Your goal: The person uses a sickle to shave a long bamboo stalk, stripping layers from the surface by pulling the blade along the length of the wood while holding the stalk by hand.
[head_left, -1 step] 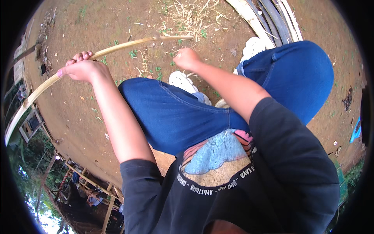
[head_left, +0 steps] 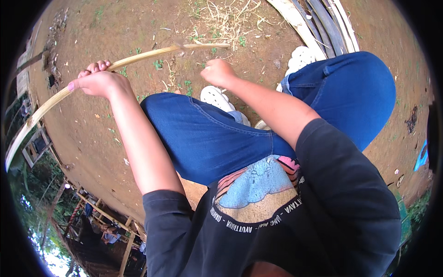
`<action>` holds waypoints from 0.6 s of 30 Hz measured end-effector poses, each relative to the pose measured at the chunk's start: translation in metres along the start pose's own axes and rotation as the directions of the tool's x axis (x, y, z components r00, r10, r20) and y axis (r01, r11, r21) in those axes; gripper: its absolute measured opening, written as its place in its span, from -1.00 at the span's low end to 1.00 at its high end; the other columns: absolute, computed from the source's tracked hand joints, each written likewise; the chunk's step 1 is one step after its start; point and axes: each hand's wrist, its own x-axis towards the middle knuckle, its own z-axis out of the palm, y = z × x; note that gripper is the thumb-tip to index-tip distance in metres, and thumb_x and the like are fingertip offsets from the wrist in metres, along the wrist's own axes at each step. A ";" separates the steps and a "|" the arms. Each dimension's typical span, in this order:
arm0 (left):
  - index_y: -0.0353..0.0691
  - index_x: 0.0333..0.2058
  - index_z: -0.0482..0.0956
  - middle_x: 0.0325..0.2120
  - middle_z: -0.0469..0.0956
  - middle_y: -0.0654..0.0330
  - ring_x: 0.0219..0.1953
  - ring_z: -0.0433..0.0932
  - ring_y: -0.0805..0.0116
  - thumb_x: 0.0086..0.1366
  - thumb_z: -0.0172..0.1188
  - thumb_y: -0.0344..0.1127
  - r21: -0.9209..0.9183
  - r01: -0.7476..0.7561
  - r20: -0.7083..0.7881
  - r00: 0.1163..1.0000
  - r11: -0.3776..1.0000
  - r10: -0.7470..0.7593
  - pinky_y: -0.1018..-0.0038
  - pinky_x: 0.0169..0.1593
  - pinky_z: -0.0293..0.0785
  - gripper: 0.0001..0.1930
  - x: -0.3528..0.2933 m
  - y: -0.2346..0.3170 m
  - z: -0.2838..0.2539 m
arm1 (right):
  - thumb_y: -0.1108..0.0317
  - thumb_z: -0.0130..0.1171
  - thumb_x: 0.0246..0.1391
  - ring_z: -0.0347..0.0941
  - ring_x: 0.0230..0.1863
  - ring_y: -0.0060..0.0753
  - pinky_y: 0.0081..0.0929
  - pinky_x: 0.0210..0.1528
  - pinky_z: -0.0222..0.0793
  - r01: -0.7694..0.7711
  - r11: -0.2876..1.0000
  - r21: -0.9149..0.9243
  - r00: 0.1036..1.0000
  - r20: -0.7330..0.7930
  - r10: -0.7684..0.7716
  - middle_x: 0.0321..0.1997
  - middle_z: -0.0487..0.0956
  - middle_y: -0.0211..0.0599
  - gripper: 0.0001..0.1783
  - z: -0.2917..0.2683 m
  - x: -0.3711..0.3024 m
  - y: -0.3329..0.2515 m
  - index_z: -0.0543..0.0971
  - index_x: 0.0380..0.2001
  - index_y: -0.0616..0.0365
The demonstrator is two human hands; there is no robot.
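A long, pale, peeled wooden pole (head_left: pixel 143 56) slants across the upper left, its far end close to the ground litter. My left hand (head_left: pixel 102 82) is wrapped round it near the middle of its visible length, thumb along the underside. Closed in a fist, my right hand (head_left: pixel 218 73) is in front of my body, just below the pole's right end. What it grips, if anything, is hidden by the fingers. A small blurred brownish patch lies on the pole to the upper left of that fist; I cannot tell what it is.
Pale shavings (head_left: pixel 230 21) lie scattered on the brown dirt ground (head_left: pixel 124 27). At the upper right several long wood strips (head_left: pixel 318 27) are stacked beside my white shoe (head_left: pixel 300 60). Wooden structures (head_left: pixel 104 214) stand at the lower left, with a person in a light top there. My legs in blue jeans are folded below the pole.
My right fist has moved slightly left, and the blurred patch on the pole has shifted left as well. My left hand keeps its hold on the pole.
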 end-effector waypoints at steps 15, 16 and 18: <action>-0.06 -0.55 0.11 -0.76 0.14 0.38 -0.73 0.14 0.55 0.29 -0.47 0.40 -0.044 0.030 0.061 0.998 0.999 -0.027 0.56 -0.62 0.23 -0.39 -0.005 0.002 0.011 | 0.17 0.19 -0.16 0.55 -0.45 -0.09 -0.22 -0.34 0.44 0.176 0.979 0.107 0.981 -0.107 -0.165 -0.51 0.59 0.00 -0.70 0.017 0.013 0.018 0.60 -0.52 0.24; -0.05 -0.55 0.08 -0.75 0.12 0.39 -0.76 0.09 0.59 0.30 -0.37 0.37 -0.133 -0.011 0.055 0.998 0.991 0.018 0.62 -0.70 0.14 -0.42 -0.002 -0.002 0.014 | 0.17 0.20 -0.15 0.56 -0.43 -0.10 -0.22 -0.33 0.44 0.174 0.981 0.087 0.978 -0.127 -0.162 -0.49 0.59 0.01 -0.69 0.018 0.023 0.043 0.59 -0.52 0.25; -0.05 -0.54 0.08 -0.75 0.11 0.39 -0.75 0.10 0.60 0.31 -0.34 0.36 -0.172 0.004 0.078 0.997 0.985 0.010 0.63 -0.69 0.14 -0.43 -0.001 -0.008 0.013 | 0.18 0.21 -0.17 0.54 -0.44 -0.09 -0.22 -0.33 0.43 0.059 0.991 -0.119 0.985 -0.156 -0.077 -0.50 0.59 -0.01 -0.70 -0.001 0.030 0.107 0.58 -0.52 0.26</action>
